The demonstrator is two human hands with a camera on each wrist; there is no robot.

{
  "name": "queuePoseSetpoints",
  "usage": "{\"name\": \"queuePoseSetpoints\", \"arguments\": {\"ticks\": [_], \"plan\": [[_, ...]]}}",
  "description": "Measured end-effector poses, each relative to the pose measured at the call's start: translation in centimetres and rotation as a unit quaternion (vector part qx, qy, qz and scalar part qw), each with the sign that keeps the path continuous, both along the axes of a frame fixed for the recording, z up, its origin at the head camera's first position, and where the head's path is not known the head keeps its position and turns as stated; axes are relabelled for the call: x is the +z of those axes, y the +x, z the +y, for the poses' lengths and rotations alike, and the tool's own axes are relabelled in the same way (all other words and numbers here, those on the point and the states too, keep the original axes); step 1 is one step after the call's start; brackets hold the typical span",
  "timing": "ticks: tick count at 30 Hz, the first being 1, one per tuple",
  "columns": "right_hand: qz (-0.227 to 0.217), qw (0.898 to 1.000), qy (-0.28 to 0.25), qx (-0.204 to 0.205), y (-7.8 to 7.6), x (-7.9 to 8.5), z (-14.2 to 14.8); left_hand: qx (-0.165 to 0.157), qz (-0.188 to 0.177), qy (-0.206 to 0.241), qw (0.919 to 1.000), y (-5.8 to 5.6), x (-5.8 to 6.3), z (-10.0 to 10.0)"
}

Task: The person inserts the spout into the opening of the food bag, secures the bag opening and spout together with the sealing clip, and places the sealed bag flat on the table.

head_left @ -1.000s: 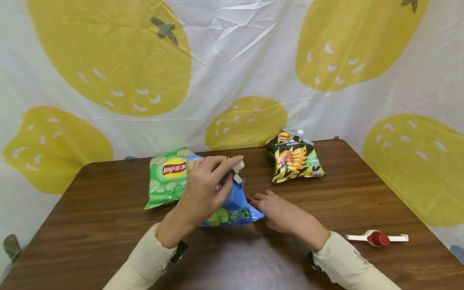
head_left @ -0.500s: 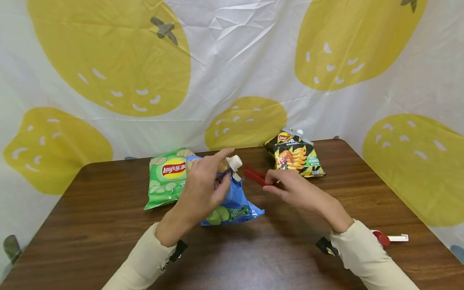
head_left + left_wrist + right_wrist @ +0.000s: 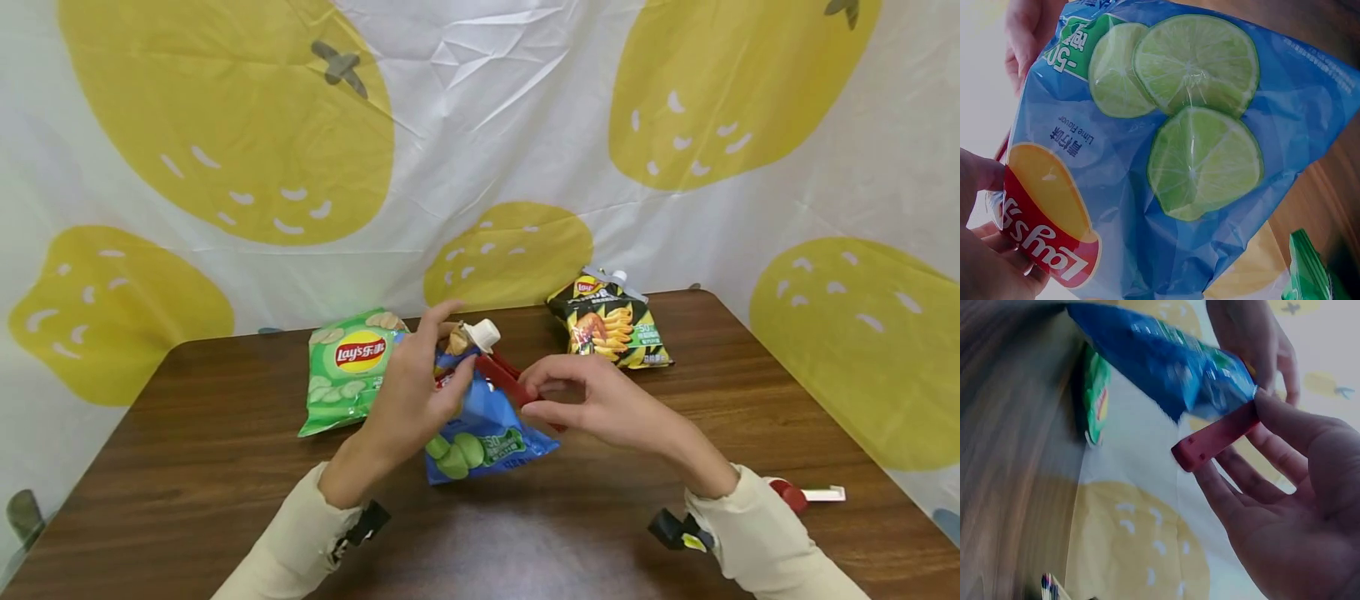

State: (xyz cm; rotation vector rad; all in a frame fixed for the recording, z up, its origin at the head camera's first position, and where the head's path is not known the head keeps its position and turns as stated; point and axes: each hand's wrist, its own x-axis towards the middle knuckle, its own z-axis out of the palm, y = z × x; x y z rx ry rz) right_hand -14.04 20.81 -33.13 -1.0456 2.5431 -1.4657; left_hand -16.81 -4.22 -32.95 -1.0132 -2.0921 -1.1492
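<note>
My left hand (image 3: 405, 396) has the blue Lay's bag (image 3: 487, 433) by its upper part, fingers curled round it, thumb on the front. Bag is tilted, mid-table (image 3: 225, 500); can't tell if its bottom edge touches down. White cap (image 3: 484, 335) sits at its top. My right hand (image 3: 603, 404) pinches a red clip (image 3: 1216, 437) between thumb and fingertips, gap just the clip's thickness, right beside the bag. Green bag (image 3: 345, 375) left, near it; black bag (image 3: 618, 329) back right. Red-and-white piece (image 3: 813, 496) half behind my right sleeve (image 3: 757, 533).
</note>
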Motion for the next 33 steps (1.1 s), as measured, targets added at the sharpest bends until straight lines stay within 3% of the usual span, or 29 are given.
{"name": "queuePoseSetpoints", "arguments": {"ticks": [8,15,21,24,30,33], "plan": [[0.098,0.994,0.023,-0.040,0.4,0.0,-0.7,0.016,0.009,0.000,0.9998,0.3,0.2,0.2],[0.080,0.994,0.048,-0.061,0.8,0.7,-0.6,0.028,0.004,0.016,0.9995,0.5,0.3,0.3],[0.047,0.996,-0.003,-0.071,1.1,0.7,-1.5,0.024,0.008,0.046,0.9986,0.6,0.0,0.7],[0.034,0.995,-0.037,-0.083,1.2,0.7,-1.7,0.006,0.000,0.058,0.9983,0.7,-0.1,0.9],[0.020,0.993,-0.073,-0.086,1.4,0.8,-1.8,-0.062,-0.030,0.051,0.9963,1.1,-0.2,1.4],[0.014,0.993,-0.087,-0.082,1.5,0.8,-1.9,-0.076,-0.045,0.043,0.9951,1.3,-0.3,1.6]]}}
